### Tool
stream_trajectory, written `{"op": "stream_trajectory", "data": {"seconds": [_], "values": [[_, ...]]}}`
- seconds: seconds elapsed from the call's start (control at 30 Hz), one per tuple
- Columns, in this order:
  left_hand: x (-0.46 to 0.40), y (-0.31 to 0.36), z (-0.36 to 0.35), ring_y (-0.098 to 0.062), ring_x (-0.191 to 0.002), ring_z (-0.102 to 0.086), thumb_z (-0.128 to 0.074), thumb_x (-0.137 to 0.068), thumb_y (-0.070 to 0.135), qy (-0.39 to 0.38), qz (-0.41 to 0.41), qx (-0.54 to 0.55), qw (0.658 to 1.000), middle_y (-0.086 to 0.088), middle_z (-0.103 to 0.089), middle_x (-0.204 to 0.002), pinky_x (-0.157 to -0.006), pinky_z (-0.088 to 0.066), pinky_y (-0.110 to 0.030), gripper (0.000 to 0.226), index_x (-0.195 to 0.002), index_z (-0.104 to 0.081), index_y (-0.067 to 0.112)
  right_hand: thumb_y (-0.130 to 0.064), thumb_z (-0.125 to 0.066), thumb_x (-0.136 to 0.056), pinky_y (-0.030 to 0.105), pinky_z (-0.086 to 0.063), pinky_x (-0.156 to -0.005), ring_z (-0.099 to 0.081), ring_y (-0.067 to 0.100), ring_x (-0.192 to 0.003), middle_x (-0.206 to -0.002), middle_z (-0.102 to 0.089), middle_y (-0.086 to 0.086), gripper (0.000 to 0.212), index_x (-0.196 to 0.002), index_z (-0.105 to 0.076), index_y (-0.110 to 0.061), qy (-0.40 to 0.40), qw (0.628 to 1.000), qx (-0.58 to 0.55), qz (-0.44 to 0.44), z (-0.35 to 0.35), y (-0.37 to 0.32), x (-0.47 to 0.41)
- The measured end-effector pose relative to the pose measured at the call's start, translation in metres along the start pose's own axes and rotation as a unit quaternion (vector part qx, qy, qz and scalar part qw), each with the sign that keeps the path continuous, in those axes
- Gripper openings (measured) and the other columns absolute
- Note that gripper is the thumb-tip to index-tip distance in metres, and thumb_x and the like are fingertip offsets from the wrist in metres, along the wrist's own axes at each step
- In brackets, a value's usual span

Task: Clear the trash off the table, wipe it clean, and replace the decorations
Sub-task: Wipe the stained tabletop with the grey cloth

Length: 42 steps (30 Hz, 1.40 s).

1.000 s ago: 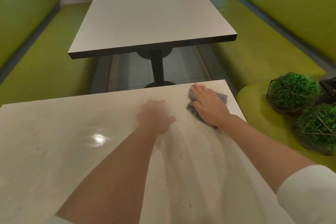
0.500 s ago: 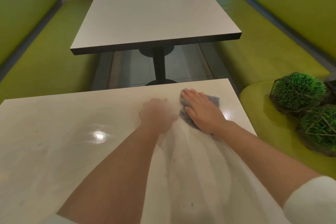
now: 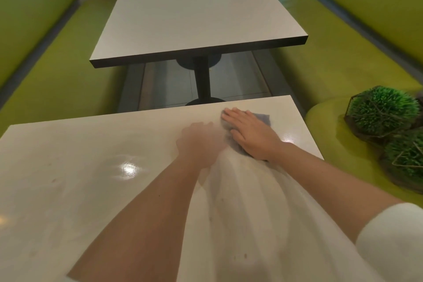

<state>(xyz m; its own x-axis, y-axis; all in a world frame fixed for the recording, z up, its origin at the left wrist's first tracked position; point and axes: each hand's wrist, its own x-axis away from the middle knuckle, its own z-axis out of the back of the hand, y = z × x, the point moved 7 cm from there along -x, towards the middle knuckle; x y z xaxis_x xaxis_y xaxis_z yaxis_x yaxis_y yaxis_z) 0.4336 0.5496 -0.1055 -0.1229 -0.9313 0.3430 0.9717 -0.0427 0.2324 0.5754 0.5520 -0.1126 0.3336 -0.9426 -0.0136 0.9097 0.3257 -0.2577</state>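
At the far right corner of the desk (image 3: 68,190), the right hand (image 3: 251,135) lies flat with straight fingers on a grey cloth (image 3: 263,118), pressing it to the surface. Only the cloth's edges show, past the fingers and under the heel of the palm. It looks thin, soft and limp, so it should be very light, mould to the surface and bunch easily. A spread palm over its middle probably steers it better than a pinch at a corner, which would likely let it fold over. The left hand (image 3: 199,144) sits just left of it with fingers curled under, seemingly holding nothing; whether the knuckles bear on the desk cannot be told.

The desk top is a pale, smooth, glossy slab with square edges. It throws back ceiling lights and carries faint streaks and a few small dark specks near the person. Such a slick face should let the cloth glide with little drag.

On the green padded bench (image 3: 343,75) to the right, well apart from the cloth, rest two decorations (image 3: 382,112): round tufts of bristly green imitation foliage inside thin angular wire frames. They look light but stiff and bendable, best lifted from beneath or by the frame rather than by the tufts.
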Motion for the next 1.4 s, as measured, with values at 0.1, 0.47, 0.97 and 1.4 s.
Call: {"op": "stream_trajectory", "data": {"seconds": [0.1, 0.47, 0.97, 1.4], "values": [[0.000, -0.001, -0.001, -0.025, -0.142, -0.007, -0.042, -0.094, 0.060, -0.004, -0.002, 0.010, 1.000, 0.004, -0.009, -0.156, -0.112, -0.017, -0.042, 0.072, -0.153, -0.009, 0.036, -0.026, -0.032, -0.102, 0.029, -0.006, -0.119, -0.015, 0.010, -0.148, -0.160, -0.022, -0.008, 0.050, -0.152, -0.029, -0.024, 0.008, 1.000, -0.017, 0.000, 0.011, 0.032, 0.021], [0.001, 0.000, -0.001, -0.025, -0.144, -0.005, -0.041, -0.095, 0.058, -0.006, 0.000, 0.011, 1.000, 0.004, -0.008, -0.158, -0.115, -0.015, -0.044, 0.071, -0.153, -0.008, 0.035, -0.028, -0.035, -0.096, 0.027, -0.015, -0.117, -0.033, 0.009, -0.137, -0.147, -0.041, -0.009, 0.043, -0.136, -0.049, -0.021, 0.051, 0.998, -0.046, -0.009, 0.018, 0.020, 0.072], [0.003, 0.000, -0.002, -0.024, -0.144, -0.005, -0.039, -0.096, 0.057, 0.001, -0.001, 0.006, 1.000, 0.004, -0.007, -0.159, -0.115, -0.015, -0.043, 0.070, -0.154, -0.008, 0.034, -0.030, -0.027, -0.102, 0.028, -0.003, -0.119, -0.010, 0.012, -0.149, -0.162, -0.015, -0.004, 0.054, -0.155, -0.020, -0.018, 0.035, 0.997, -0.003, -0.072, 0.012, 0.041, 0.050], [0.001, -0.002, -0.001, -0.024, -0.144, -0.006, -0.041, -0.095, 0.058, 0.005, -0.008, 0.015, 1.000, 0.006, -0.008, -0.158, -0.114, -0.015, -0.043, 0.070, -0.153, -0.010, 0.036, -0.032, -0.028, -0.105, 0.025, 0.002, -0.118, -0.007, 0.012, -0.149, -0.161, -0.012, -0.009, 0.054, -0.156, -0.018, -0.019, 0.019, 0.999, 0.007, -0.049, 0.008, 0.028, 0.054]]}}
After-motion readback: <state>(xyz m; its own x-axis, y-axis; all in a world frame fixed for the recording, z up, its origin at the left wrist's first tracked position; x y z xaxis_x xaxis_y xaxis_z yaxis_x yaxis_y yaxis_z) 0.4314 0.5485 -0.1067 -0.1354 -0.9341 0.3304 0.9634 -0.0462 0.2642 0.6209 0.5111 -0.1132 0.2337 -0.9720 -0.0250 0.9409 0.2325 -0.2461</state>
